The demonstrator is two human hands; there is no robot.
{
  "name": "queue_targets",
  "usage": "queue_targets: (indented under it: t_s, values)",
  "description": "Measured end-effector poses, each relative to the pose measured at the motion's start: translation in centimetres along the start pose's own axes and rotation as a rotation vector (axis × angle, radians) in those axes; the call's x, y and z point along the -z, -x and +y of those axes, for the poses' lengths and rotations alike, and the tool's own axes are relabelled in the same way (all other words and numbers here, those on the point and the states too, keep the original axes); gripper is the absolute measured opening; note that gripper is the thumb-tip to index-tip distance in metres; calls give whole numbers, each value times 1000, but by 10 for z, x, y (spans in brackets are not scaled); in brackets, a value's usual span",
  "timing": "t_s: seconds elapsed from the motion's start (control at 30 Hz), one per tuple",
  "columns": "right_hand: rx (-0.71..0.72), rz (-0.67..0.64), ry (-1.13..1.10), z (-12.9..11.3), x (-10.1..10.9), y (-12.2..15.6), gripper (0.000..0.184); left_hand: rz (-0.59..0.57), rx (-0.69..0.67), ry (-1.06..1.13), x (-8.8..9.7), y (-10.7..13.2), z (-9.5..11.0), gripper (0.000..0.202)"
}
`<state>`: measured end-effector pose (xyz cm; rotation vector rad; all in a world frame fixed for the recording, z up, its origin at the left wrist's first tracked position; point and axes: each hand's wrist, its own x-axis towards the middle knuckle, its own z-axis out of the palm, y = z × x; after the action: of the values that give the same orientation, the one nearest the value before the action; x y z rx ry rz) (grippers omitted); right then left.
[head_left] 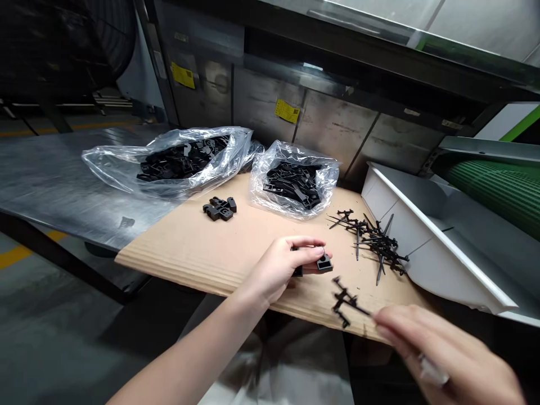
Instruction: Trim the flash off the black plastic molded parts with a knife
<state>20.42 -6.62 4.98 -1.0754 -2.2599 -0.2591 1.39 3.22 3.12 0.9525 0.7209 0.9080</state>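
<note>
My left hand (pixel 280 261) is closed around small black plastic parts at the front of the cardboard sheet (pixel 253 236). One of them, a blocky piece with a hole (pixel 324 263), shows at the fingertips; the others are partly hidden by the fingers. At the lower right, my right hand (pixel 451 343) pinches the stem of a branched black plastic sprue (pixel 346 299), blurred by motion. A whitish object (pixel 433 370) shows under its fingers, too blurred to name. The sprue is apart from the left hand. Beyond it lies a pile of similar black sprues (pixel 382 244).
Two clear plastic bags of black parts, one at left (pixel 185 157) and one in the middle (pixel 293 180), stand at the back. Several black blocks (pixel 220 208) lie on the cardboard. A grey-white tray (pixel 442 230) borders the right side. A metal table (pixel 84 185) extends left.
</note>
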Motion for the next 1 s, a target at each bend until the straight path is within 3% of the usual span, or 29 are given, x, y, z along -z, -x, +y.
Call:
queue_targets:
  t_s: [0.1, 0.17, 0.23, 0.33, 0.4, 0.5, 0.6, 0.77, 0.87, 1.0]
  values:
    - [-218, 290, 268, 23, 1, -1, 14, 4, 40, 111, 4, 0, 1, 16]
    - [-328, 327, 400, 35, -4, -7, 17, -4, 62, 157, 5, 0, 0, 13]
    - [-379, 298, 433, 37, -10, -13, 23, -8, 73, 176, 5, 1, -1, 12]
    - [-372, 259, 296, 26, -20, -14, 20, 10, 42, 137, 5, 5, -4, 16]
    - [-355, 232, 185, 16, -26, -9, 13, 37, -63, -88, 4, 8, -8, 20]
    - [-334, 174, 71, 6, -34, 0, 7, 105, -249, -635, -1, 10, -17, 19]
    - [-322, 100, 34, 4, -40, 7, 9, 172, -314, -893, -2, 9, -24, 13]
    - [-382, 25, 18, 3, -50, 12, 12, 190, -393, -1033, 11, 4, -25, 3]
    - [-440, 20, -1, 0, -54, 12, 15, 190, -438, -1062, 16, 4, -19, 6]
    - [-414, 92, -53, -7, -45, 4, 11, 233, -555, -931, 7, 17, -9, 11]
